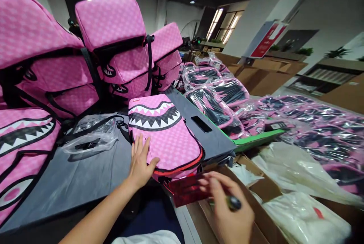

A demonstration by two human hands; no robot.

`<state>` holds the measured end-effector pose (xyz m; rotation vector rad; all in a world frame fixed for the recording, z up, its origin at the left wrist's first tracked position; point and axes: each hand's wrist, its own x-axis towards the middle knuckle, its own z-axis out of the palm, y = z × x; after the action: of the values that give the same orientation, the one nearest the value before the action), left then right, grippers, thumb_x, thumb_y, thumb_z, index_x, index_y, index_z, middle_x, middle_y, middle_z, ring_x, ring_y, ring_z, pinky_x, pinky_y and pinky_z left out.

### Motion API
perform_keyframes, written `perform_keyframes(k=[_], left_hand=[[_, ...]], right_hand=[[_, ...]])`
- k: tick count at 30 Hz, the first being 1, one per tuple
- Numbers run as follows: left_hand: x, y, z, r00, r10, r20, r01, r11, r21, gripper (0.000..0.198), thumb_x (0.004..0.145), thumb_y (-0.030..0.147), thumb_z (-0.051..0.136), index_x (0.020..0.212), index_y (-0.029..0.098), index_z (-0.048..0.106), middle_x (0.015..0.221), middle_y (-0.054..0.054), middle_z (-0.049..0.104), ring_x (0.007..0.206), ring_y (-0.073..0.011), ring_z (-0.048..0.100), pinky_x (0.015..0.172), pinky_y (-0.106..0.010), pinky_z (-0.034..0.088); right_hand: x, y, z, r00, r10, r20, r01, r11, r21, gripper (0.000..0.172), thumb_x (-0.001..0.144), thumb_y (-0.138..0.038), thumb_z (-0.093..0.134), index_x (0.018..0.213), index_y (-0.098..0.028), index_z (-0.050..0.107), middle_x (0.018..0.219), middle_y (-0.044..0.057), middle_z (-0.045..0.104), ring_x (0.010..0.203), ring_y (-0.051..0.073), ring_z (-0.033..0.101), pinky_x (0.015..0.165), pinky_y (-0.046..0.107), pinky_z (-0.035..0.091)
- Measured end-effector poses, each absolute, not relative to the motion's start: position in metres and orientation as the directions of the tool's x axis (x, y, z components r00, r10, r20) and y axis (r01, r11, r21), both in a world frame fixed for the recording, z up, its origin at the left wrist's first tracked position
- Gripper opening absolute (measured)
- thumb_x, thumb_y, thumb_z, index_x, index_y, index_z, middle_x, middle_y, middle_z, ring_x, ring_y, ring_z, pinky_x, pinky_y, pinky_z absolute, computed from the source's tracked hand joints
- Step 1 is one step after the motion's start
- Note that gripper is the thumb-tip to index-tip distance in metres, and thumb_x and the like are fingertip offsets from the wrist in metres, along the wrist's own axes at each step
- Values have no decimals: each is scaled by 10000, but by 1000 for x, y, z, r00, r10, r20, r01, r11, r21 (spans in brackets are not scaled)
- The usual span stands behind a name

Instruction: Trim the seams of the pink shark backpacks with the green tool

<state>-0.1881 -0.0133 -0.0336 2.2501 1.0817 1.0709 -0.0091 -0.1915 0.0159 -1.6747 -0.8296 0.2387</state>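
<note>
A pink checked bag (170, 141) with a black-and-white shark-mouth print lies on the grey table in front of me. My left hand (140, 160) rests flat on its near left part, fingers spread. At the bag's near end, by the red zip edge, a shiny dark red sheet (186, 191) hangs out, its kind unclear. Close by it is my right hand (227, 202), blurred, fingers curled round a small dark tool with a rounded end (234, 203). Its fingertips overlap the red sheet; whether they grip it, I cannot tell.
Pink bags stand stacked at the back left, and another shark-print bag (22, 153) lies at the left. A black phone (201, 124) and clear plastic with straps (91, 138) lie on the table (71, 183). Plastic-wrapped bags (213, 104) and open cartons (256, 187) are at the right.
</note>
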Motion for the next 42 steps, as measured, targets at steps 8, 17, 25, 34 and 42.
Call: perform_keyframes(k=[8,17,25,34,42], left_hand=[[-166,-6,-49,405,796,449,569,-604,557,514,948,499,488,1364,210,574,1619,-168,251,1516,-379,151,1180,-648,169],[-209,11,-85,319,823,470,581,-562,589,675,997,446,376,1587,266,102,1671,-106,65,1544,-282,67,1232,-553,183],[-232,-37,-156,524,794,306,784,-591,189,811,927,457,514,1590,233,106,1558,-148,397,1480,-360,284,1160,-634,277],[-224,-29,-139,555,812,179,811,-577,102,650,906,556,459,1369,103,516,1336,-232,561,1379,-425,385,1145,-653,232],[-224,-30,-135,569,810,140,799,-585,140,719,932,580,403,1473,108,389,1517,-253,379,1467,-417,251,1164,-667,172]], right_hand=[[39,-147,-70,658,744,-121,75,-224,-972,915,802,-673,564,1561,-244,284,1427,86,557,1157,327,618,847,470,608],[178,-71,-63,711,690,135,575,-460,-677,621,919,-416,405,1474,-138,435,1510,168,450,1408,361,389,1141,550,353],[273,31,-86,652,757,30,706,-593,-387,502,829,-157,564,1331,-155,549,1482,190,444,1341,364,433,1065,571,400],[289,65,-94,611,792,-9,740,-575,-350,677,846,-71,549,1493,-171,378,1626,130,230,1342,290,430,1103,502,383],[290,-115,-138,861,499,99,496,-779,-384,556,956,-130,347,1511,-122,318,1501,164,421,1379,271,389,1144,449,349]])
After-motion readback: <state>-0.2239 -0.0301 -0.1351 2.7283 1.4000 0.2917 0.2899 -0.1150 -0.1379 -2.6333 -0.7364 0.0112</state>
